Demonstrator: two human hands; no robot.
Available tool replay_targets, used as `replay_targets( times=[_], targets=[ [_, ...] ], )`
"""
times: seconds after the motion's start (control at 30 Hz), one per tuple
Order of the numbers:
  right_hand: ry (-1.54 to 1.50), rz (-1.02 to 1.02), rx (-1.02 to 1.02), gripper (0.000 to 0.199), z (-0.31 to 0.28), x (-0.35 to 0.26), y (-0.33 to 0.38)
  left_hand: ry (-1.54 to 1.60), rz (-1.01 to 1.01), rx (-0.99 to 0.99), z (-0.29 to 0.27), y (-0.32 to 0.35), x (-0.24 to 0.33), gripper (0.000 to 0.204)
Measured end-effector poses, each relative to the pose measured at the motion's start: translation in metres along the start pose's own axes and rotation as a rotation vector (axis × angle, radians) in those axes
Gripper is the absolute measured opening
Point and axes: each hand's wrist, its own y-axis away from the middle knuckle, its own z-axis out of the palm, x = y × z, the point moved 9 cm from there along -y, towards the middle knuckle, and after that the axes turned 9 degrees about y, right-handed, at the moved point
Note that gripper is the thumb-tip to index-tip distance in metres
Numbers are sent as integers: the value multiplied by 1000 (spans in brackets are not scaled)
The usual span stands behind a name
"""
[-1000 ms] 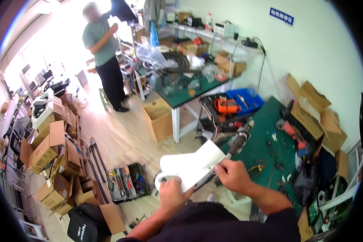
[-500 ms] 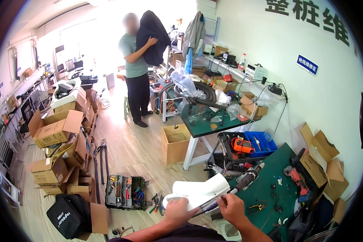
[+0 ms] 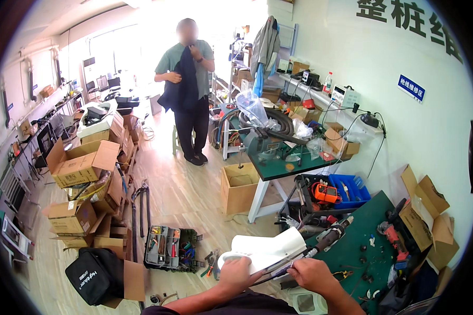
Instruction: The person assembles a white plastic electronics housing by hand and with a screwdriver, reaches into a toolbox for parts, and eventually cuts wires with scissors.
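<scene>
My left hand (image 3: 237,274) is closed on the near end of a white, curved tubular plastic housing (image 3: 270,249). Dark cables (image 3: 272,273) run along the housing's lower edge, close to my left thumb. My right hand (image 3: 312,274) pinches a thin cable (image 3: 291,269) just right of the housing; its exact tip is hidden by my fingers. Beyond my right hand lies a dark cylindrical tool-like part (image 3: 330,235) with a metallic end, over the green bench (image 3: 347,262). Small pliers (image 3: 347,274) with yellow handles lie by my right hand.
A co-worker (image 3: 189,79) stands ahead, holding dark cloth. An open toolbox (image 3: 168,249) and a black bag (image 3: 95,275) sit on the floor. Cardboard boxes (image 3: 84,163) are stacked left. A second green workbench (image 3: 278,167) holds clutter. A red power tool (image 3: 394,241) lies on the right bench.
My view has shifted slightly left, so the scene sits further right. My right hand stays closed beside the housing. The co-worker has lowered the dark cloth against the body.
</scene>
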Motion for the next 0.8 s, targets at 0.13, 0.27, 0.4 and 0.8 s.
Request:
replay_targets(
  times=[0.13,0.27,0.4,0.8],
  targets=[
    [103,-79,199,21,-24,-1,-3,-21,6,-96,5,0,4,53],
    [-92,85,318,22,-27,6,-4,-21,34,-71,8,5,4,54],
    [-451,456,343,27,2,35,8,-14,31,-48,3,5,9,53],
    [-802,625,467,24,59,51,26,-1,-5,21,0,14,9,51]
  ],
)
